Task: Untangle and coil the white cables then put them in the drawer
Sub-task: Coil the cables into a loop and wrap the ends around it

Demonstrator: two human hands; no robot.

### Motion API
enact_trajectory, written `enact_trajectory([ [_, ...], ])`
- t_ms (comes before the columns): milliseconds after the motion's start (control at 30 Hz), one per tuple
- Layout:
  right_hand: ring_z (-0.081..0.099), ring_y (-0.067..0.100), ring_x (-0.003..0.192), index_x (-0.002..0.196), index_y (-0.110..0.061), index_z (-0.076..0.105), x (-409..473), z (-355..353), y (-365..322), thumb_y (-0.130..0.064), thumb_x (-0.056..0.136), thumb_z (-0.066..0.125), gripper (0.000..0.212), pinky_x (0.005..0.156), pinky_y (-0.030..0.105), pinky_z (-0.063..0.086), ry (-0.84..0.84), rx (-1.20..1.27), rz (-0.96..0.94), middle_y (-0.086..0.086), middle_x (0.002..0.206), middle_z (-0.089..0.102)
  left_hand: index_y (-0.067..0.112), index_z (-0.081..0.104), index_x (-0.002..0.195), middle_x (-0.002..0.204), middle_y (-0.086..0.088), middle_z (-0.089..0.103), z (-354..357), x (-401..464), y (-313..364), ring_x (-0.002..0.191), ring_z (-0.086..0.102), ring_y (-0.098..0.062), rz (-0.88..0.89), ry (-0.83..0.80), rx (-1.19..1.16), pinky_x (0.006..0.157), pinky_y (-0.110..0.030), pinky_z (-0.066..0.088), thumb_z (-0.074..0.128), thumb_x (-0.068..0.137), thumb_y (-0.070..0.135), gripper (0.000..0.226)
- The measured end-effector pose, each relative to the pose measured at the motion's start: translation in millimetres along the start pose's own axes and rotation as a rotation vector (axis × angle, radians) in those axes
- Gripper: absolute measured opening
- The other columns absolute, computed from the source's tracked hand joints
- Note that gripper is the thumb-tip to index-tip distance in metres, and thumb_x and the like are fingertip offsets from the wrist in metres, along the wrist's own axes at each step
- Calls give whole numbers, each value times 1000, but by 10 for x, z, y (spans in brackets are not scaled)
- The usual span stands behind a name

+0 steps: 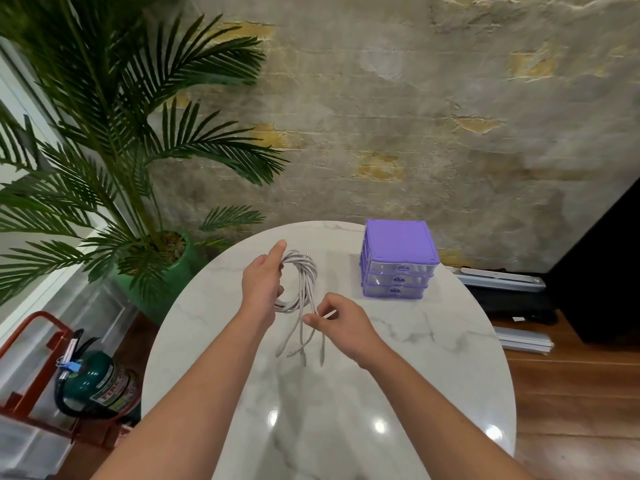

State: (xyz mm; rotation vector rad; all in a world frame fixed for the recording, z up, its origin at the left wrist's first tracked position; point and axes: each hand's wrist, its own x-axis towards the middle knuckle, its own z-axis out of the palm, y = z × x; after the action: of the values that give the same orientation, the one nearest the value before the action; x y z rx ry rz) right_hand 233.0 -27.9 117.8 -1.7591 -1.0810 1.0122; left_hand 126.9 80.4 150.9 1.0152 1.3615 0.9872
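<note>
A bundle of white cables (302,278) is looped into a coil above the round marble table (433,348). My left hand (263,278) holds the coil's left side, its fingers through the loop. My right hand (337,322) pinches the cable strands just below the coil. Several loose cable ends (300,353) with plugs hang down toward the tabletop. A purple drawer unit (398,259) with three clear-fronted drawers stands at the table's far right; all three drawers look closed.
A potted palm (114,143) in a green pot stands left of the table. A green fire extinguisher (100,379) in a red stand sits on the floor at lower left. Flat metal pieces (498,277) lie on the wood floor at right.
</note>
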Motion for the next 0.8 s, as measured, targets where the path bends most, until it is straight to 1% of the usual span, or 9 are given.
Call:
enact_trajectory([
  [33,52,13,63,73,-18,56,13,-6,-30,-41,80,76,31,59,17,42,0,8,-6,-4,76,62,15,44,67,61,0,37,0,-4,-9,55,29,-18,-5,-7,-3,52,-29,30,62,87,51,46],
  [100,62,19,72,76,-19,58,48,9,-72,-54,82,68,37,72,29,50,53,14,-25,-3,80,66,15,43,66,60,-1,36,7,-28,-27,53,29,-17,-18,-16,4,51,-29,29,62,87,51,46],
  [167,63,25,78,76,-19,53,77,43,-98,-51,90,57,35,76,39,50,117,-92,-75,1,79,66,14,43,66,60,-1,36,21,-51,-46,51,28,-17,-32,-11,0,51,-29,28,63,87,51,47],
  [333,44,18,64,77,-19,41,-30,137,-80,-35,100,45,28,66,39,42,127,-328,-224,-5,68,47,11,44,74,65,-4,36,30,-64,-45,55,30,-19,-28,37,12,53,-31,28,67,82,55,50],
  [400,46,18,65,78,-18,42,-56,139,-48,-36,99,45,28,67,39,44,121,-344,-237,-4,71,49,11,45,76,67,-5,37,20,-64,-51,56,30,-19,-23,38,19,53,-31,28,66,82,57,51],
  [533,63,22,76,78,-17,51,2,131,-86,-59,87,54,43,74,41,51,145,-32,18,1,79,65,13,46,74,57,2,36,12,-93,-68,50,28,-15,-38,-29,-10,50,-29,27,49,89,66,56],
  [633,59,22,65,65,-18,49,42,153,-123,-64,85,54,51,63,34,46,146,-151,86,2,70,66,11,46,71,51,4,37,36,-100,-62,46,29,-14,-64,-21,-37,47,-27,28,28,92,72,67],
  [733,47,18,53,55,-17,46,-1,176,-133,-54,95,48,55,56,32,38,142,-203,30,-1,57,56,11,49,69,50,4,41,65,-91,-55,39,32,-13,-54,14,-30,47,-26,29,29,92,72,69],
  [800,50,22,58,61,-13,50,-59,219,-94,-47,99,45,51,61,36,43,213,-262,-100,4,59,57,11,49,68,52,4,40,83,-73,-32,38,30,-13,-34,22,-24,46,-25,26,33,92,70,66],
])
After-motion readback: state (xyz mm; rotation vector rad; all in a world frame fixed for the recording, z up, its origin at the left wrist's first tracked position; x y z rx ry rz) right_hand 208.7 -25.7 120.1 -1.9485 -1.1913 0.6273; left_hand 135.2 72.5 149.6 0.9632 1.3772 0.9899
